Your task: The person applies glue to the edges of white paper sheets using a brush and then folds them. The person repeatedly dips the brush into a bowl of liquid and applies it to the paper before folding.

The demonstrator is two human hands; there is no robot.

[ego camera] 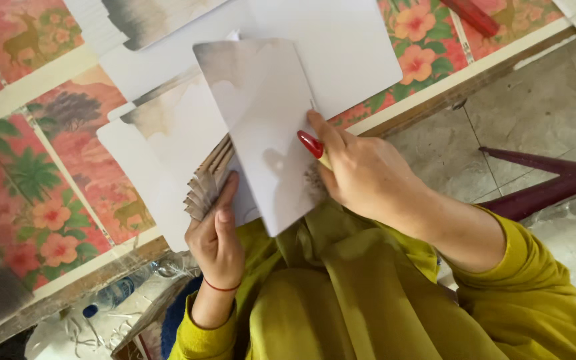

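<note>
Head view: left hand point(216, 233) grips fanned stack of brownish-edged paper cards point(209, 179) from below; right hand point(358, 175) pinches red-tipped tool point(312, 145) against pale rectangular sheet with grey wash point(261, 127), held over lap at edge of floral pink table point(48, 180)

Left hand point(216, 233) raised, fingers curled, thumb extended upward. Right hand point(361, 175) bent inward, fingers pinched, red-nailed thumb forward.
</note>
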